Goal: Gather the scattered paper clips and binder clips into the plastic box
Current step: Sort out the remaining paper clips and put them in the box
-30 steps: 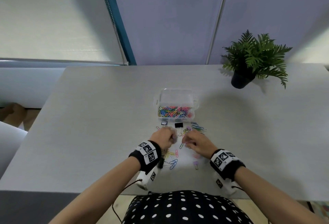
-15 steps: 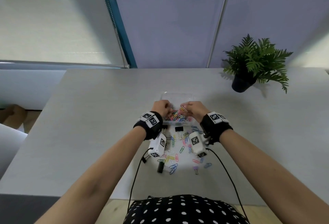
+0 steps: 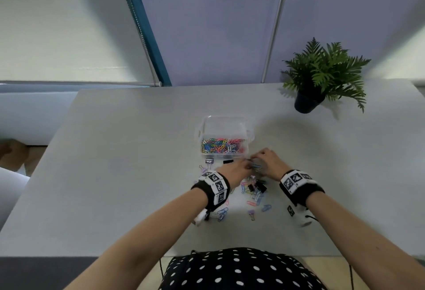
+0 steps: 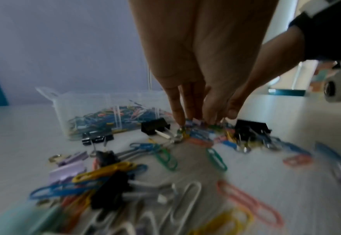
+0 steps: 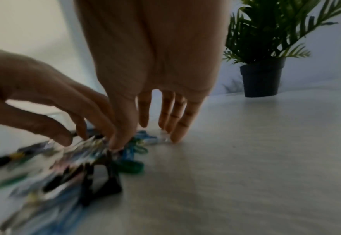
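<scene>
The clear plastic box stands mid-table, and its near half is full of coloured paper clips. Just in front of it both hands meet over a pile of scattered clips. My left hand reaches down with bent fingers and pinches a bunch of paper clips. Straight fingers of my right hand touch the table and press clips toward the left hand. Black binder clips lie beside the fingers, and another binder clip sits by the box's front left corner.
A potted fern stands at the far right of the grey table. More clips lie under my left wrist, near the front edge. A wall and a window blind run behind the table.
Half a second ago both hands were over the box. They have come back toward me and down onto the scattered clips in front of it.
</scene>
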